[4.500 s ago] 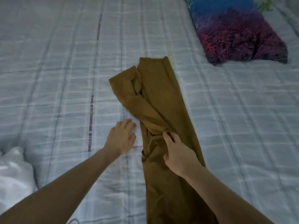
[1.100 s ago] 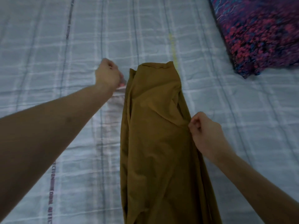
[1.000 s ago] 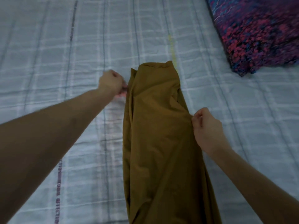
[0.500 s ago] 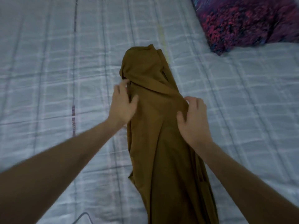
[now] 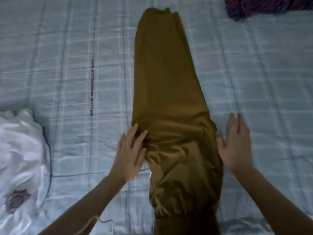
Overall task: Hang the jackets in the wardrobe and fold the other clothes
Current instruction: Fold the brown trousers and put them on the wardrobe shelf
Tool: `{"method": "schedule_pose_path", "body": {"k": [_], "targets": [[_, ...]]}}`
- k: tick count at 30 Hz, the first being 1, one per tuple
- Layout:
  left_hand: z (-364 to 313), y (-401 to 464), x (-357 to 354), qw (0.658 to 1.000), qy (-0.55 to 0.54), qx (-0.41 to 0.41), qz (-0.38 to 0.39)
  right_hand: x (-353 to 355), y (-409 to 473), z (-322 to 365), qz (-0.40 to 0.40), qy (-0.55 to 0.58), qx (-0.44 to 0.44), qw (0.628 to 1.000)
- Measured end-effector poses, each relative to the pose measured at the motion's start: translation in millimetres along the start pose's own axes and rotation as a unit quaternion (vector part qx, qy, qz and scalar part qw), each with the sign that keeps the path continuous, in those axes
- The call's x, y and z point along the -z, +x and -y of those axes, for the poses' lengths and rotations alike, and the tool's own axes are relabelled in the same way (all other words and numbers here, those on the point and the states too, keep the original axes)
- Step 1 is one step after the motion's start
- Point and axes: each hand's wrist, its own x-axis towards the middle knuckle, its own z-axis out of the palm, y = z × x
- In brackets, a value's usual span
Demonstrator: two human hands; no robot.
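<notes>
1. Since half a second ago both hands have slid back along the brown garment (image 5: pixel 166 102) toward the person, and the rumpled far end now lies flat.
2. Underneath is the bed (image 5: pixel 67 73), its pale checked sheet carrying everything.
3. That brown garment lies as a long narrow strip down the middle of the bed, smooth at the far end and bunched near the elastic band closest to the person.
4. At the left edge sits a white crumpled cloth (image 5: pixel 20 150); a dark patterned pillow (image 5: pixel 264 5) shows at the top right.
5. On the strip's left edge rests the left hand (image 5: pixel 130 153), flat with fingers straight, gripping nothing.
6. Just beside the right edge lies the right hand (image 5: pixel 235 143), flat and released; only its thumb seems to touch the fabric.
7. Judging by this, the step is smoothing before a crosswise fold; next, both hands likely need to grasp one end and bring it over the other, keeping the edges aligned.
</notes>
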Motion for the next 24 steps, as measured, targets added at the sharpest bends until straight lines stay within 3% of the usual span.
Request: {"method": "schedule_pose_path", "body": {"k": [3, 5, 7, 11, 18, 24], "targets": [[-35.5, -45.1, 0.1, 0.997, 0.000, -0.075, -0.016, 16.4, -40.7, 7.3, -0.006, 0.031, 0.134, 0.991], [-58.9, -81.9, -6.4, 0.985, -0.001, -0.168, 0.040, 18.2, -84.3, 11.9, 0.071, 0.030, 0.237, 0.968], [-72.7, -119.0, -18.8, 0.969, 0.027, -0.209, 0.132, 13.3, -132.8, 10.5, 0.170, -0.010, 0.282, 0.944], [-83.6, -158.3, -34.0, 0.976, 0.043, -0.098, 0.189, 3.4, -199.2, -2.8, 0.248, -0.105, 0.222, 0.937], [-92.2, -164.1, -20.4, 0.965, 0.084, -0.161, 0.192, 4.6, -250.1, 3.0, 0.195, -0.079, 0.221, 0.952], [-91.6, -189.5, -21.7, 0.962, 0.153, -0.183, 0.134, -6.8, -282.3, 6.1, 0.188, -0.079, 0.181, 0.962]]}}
